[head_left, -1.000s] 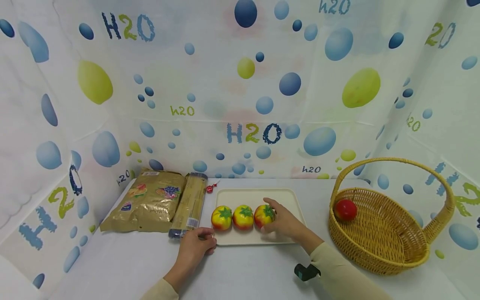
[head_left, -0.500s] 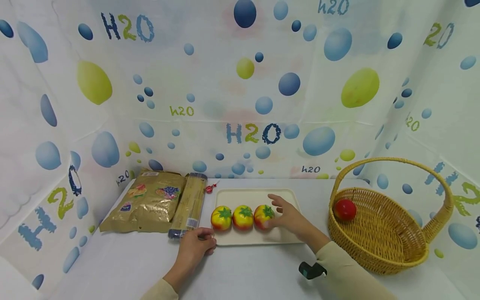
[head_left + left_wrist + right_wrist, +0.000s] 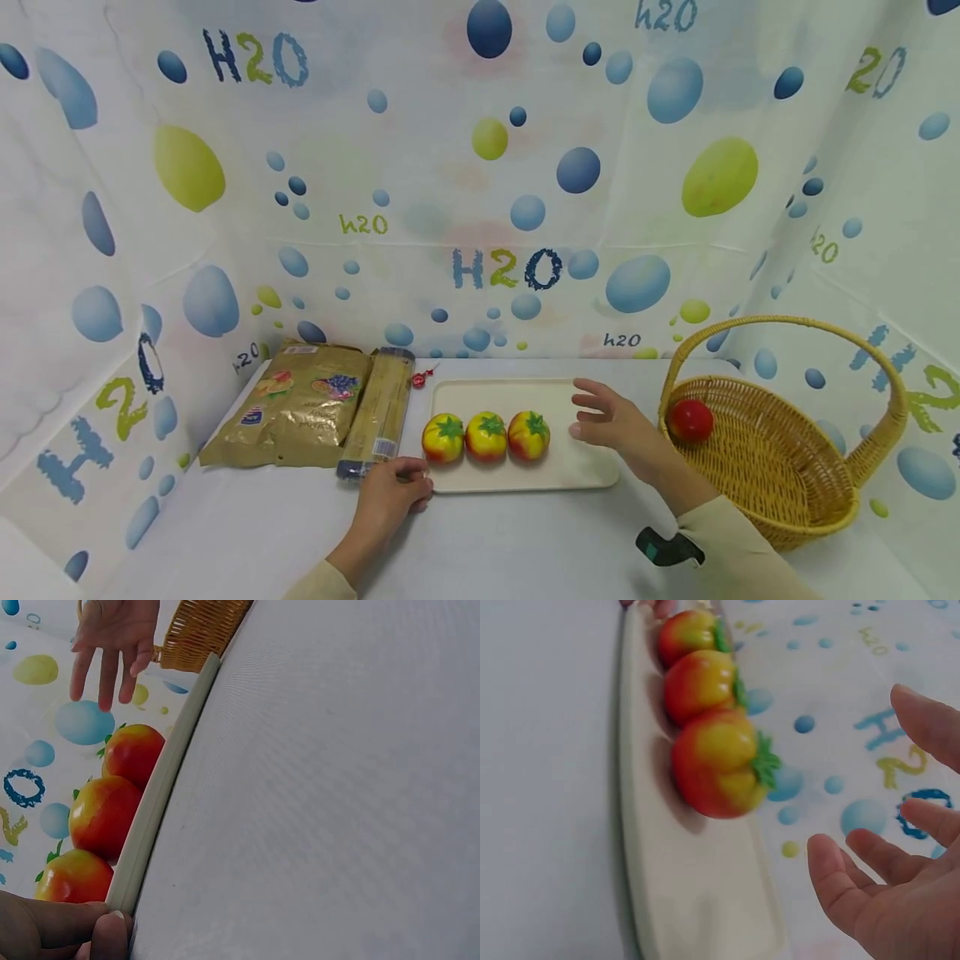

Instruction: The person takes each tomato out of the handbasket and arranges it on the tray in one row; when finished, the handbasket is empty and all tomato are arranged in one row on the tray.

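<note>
A cream rectangular tray [image 3: 570, 471] lies on the white table. Three red-and-yellow tomatoes with green leafy tops stand in a row on it: left tomato [image 3: 442, 439], middle tomato [image 3: 487, 437] and right tomato [image 3: 528, 437]. At the tray's front left corner my left hand [image 3: 393, 496] pinches the rim; the left wrist view shows finger and thumb at the tray edge [image 3: 157, 795]. My right hand [image 3: 618, 425] hovers over the tray's right end with fingers spread, holding nothing. In the right wrist view that hand [image 3: 900, 877] is apart from the nearest tomato [image 3: 718, 763].
To the right stands a wicker basket [image 3: 757, 467] with a tall handle and a round red fruit [image 3: 690, 421] inside. Left of the tray lie a gold bag [image 3: 300, 408] and a long clear pack of noodles [image 3: 377, 412]. A small red trinket [image 3: 418, 380] is behind the tray.
My right hand has let go of the right tomato and moved right, away from it. The tomatoes and my left hand stay in place.
</note>
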Demonstrator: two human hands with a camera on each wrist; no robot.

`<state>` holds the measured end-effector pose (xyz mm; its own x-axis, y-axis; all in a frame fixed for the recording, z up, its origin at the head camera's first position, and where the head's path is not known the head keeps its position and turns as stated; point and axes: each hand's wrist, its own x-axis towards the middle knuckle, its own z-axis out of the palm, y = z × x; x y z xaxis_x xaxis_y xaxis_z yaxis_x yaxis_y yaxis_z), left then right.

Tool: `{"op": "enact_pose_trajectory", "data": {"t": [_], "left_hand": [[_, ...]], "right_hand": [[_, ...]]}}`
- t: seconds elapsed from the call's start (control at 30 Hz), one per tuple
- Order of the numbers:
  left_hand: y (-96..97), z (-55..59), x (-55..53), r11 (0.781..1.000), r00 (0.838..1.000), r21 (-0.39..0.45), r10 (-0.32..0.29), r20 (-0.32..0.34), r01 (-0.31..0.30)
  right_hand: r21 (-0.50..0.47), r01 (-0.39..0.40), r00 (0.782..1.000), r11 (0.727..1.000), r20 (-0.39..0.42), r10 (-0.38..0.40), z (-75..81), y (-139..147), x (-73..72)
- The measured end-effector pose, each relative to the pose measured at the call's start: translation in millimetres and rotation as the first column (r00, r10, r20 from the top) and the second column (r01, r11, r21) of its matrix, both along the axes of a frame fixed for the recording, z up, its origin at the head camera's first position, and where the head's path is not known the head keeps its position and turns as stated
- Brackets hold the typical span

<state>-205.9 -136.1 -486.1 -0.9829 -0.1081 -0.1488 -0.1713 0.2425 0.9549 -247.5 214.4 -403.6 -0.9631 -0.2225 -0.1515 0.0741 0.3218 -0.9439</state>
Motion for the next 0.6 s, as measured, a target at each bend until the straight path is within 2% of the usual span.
{"op": "enact_pose_trajectory", "data": {"t": [0.3,0.6], "left_hand": [[1.1,-0.2,-1.4,1.000,1.000,-0.014,0.002,0.020,-0.002],[0.9,-1.9,-2.3,1.000,1.000,-0.018,0.007,0.021,-0.006]], "right_hand": [[-0.079,0.005,0.999,0.997,-0.054,-0.009,28.7,43,16.2],[-0.103,0.017,0.996,0.995,-0.086,-0.026,40.0,72,21.5]]}}
